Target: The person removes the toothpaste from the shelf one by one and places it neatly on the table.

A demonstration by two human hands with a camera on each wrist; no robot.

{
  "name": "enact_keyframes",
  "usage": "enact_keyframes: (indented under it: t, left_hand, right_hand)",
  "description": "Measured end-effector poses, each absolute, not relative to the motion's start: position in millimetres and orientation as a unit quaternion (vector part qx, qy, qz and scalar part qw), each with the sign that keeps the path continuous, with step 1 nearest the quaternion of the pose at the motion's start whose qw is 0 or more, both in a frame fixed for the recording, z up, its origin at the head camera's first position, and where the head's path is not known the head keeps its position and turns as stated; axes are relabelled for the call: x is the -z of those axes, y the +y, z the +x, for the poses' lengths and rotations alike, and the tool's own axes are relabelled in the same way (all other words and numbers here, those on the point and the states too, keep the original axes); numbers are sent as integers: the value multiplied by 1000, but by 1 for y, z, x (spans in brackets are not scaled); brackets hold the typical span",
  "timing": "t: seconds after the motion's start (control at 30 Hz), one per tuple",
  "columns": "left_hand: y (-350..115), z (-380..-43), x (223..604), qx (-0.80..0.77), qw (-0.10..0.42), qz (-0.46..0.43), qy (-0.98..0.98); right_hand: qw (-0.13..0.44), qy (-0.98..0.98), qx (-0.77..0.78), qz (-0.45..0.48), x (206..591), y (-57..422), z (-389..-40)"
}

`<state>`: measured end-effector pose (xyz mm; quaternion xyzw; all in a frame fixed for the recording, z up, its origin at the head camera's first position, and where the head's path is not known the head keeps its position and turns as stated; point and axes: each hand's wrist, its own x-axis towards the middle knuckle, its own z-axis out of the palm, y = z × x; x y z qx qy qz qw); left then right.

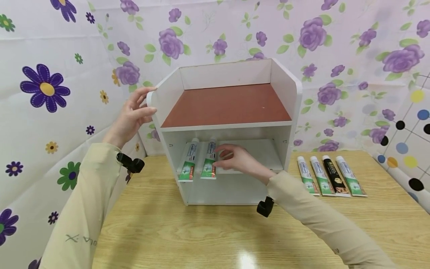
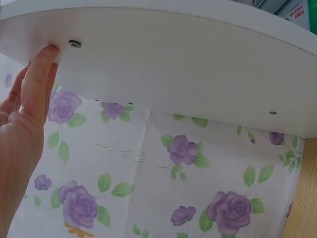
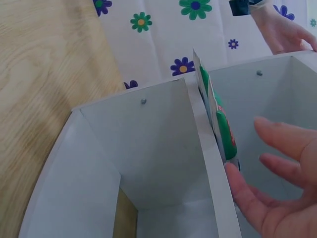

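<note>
My left hand (image 1: 129,117) touches the left side panel of a small white shelf unit (image 1: 295,108), near its upper front corner. In the left wrist view, straight fingertips rest on the panel's outer face (image 2: 163,59). Inside the unit, two green-and-white toothpaste tubes lie side by side on the middle board, flat ends at its front edge: one tube (image 1: 189,162) at left, another tube (image 1: 209,160) to its right. My right hand (image 1: 235,158) is just right of the second tube, thumb and fingers spread apart. The right wrist view shows a fingertip at the board's edge beside the tube (image 3: 225,131).
Right of the unit, several toothpaste tubes lie in a row on the wooden table (image 1: 235,231), among them a black tube (image 1: 334,175). The unit has a brown top board (image 1: 228,106) with raised sides, and a lower compartment (image 1: 228,188). Flowered cloth (image 1: 215,33) hangs behind.
</note>
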<state>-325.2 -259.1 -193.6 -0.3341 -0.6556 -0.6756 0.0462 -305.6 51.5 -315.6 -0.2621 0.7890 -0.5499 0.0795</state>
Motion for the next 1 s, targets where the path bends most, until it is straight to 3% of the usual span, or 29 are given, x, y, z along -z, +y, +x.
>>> enact_keyframes:
  t: [0.5,1.0]
  left_hand:
    - [-257,-322,192,676,44,-335,-654]
    - [-257,-325,192,679,44,-339,-650]
  right_hand:
    - [53,857,475,-193,309,24,-313]
    - [79,864,464,-179,299,4,-308]
